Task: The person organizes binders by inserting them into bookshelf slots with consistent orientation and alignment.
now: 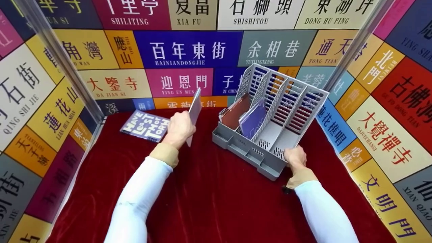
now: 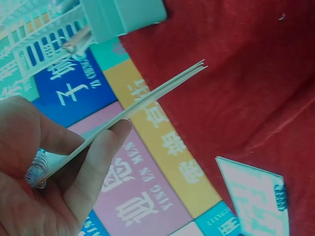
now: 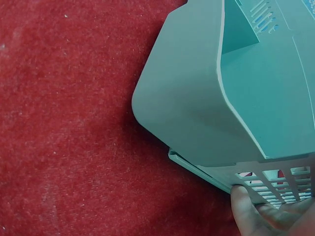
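Note:
My left hand (image 1: pixel 180 128) pinches a thin spiral notebook (image 1: pixel 194 113) between thumb and fingers, holding it on edge above the cloth. In the left wrist view, the coil of this notebook (image 2: pixel 147 100) lies near the palm. My right hand (image 1: pixel 295 156) grips the lower right side of a grey file rack (image 1: pixel 244 143), its thumb on the slotted side wall in the right wrist view. Two left slots of the rack contain a brown notebook (image 1: pixel 235 113) and a purple notebook (image 1: pixel 253 118). A notebook with white lettering (image 1: pixel 145 126) lies flat left of my left hand.
Dark red cloth (image 1: pixel 202 199) covers the table. Walls of coloured panels with place names (image 1: pixel 189 50) enclose the back and sides, with metal posts (image 1: pixel 67 64) at the corners. The rack's front has small grey trays (image 1: pixel 248 153).

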Demonstrator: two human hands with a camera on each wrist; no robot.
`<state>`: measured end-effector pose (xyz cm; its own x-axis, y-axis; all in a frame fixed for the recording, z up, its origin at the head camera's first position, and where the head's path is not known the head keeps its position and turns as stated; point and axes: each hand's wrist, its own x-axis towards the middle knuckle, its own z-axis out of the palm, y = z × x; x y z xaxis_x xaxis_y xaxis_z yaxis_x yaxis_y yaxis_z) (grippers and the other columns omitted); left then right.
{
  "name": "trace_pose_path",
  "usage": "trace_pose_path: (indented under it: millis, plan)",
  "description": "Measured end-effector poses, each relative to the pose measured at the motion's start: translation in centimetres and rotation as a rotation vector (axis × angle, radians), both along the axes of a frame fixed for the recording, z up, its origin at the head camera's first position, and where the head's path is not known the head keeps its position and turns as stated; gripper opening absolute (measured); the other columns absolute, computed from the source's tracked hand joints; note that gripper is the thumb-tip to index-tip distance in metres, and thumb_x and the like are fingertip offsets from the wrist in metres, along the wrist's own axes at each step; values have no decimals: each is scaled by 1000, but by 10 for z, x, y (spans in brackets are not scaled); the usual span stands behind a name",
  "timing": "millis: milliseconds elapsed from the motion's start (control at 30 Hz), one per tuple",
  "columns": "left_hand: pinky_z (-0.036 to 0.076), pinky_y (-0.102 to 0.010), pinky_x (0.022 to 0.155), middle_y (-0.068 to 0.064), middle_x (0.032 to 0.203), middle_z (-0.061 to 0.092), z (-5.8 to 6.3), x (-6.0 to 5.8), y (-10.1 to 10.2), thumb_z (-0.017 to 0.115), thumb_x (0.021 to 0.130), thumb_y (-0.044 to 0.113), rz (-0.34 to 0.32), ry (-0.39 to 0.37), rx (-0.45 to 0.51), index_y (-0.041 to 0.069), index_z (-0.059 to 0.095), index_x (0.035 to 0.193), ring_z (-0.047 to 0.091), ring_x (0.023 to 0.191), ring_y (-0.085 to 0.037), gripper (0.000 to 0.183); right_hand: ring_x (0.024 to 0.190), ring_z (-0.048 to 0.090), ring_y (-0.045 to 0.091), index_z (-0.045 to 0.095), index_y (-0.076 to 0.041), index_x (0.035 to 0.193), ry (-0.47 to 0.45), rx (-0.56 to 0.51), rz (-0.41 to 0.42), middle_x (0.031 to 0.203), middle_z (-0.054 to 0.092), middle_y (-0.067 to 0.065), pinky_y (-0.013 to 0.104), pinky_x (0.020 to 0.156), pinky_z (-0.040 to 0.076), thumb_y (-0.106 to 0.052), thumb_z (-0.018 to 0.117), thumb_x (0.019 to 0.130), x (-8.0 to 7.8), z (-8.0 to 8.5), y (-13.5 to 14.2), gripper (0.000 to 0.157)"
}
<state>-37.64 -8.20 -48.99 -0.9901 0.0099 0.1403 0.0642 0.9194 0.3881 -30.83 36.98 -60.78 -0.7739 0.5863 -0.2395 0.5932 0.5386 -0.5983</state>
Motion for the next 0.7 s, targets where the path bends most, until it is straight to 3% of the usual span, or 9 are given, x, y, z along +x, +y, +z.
trace_pose_path:
  millis: [133,333,433,700]
  plan:
    - [68,-60,85,-25,111,81,13,6,10,78,85,18,-12,2,-3,3,75,113,81,101,-47,32,136,66,52,60,4,141,-2,-5,-3,148,65,35,58,111,59,-26,46,98,1,-1,1,54]
    - [69,-57,85,-22,109,81,30,16,27,82,85,22,-45,12,-17,4,77,114,81,99,-44,34,120,72,51,62,5,137,-1,-3,6,142,68,36,46,83,64,-25,46,98,0,-1,2,52]
    - [69,-57,85,-21,109,81,36,20,36,82,86,24,-65,16,-21,5,77,114,81,99,-43,34,117,72,51,62,5,137,-1,-1,9,142,68,36,44,76,64,-25,46,99,1,-1,2,51]
    - [69,-58,85,-20,110,82,47,29,53,83,88,25,-111,35,-32,5,78,114,82,98,-42,34,132,68,51,61,3,139,3,-8,0,146,66,34,57,107,61,-27,46,99,3,1,-1,52]
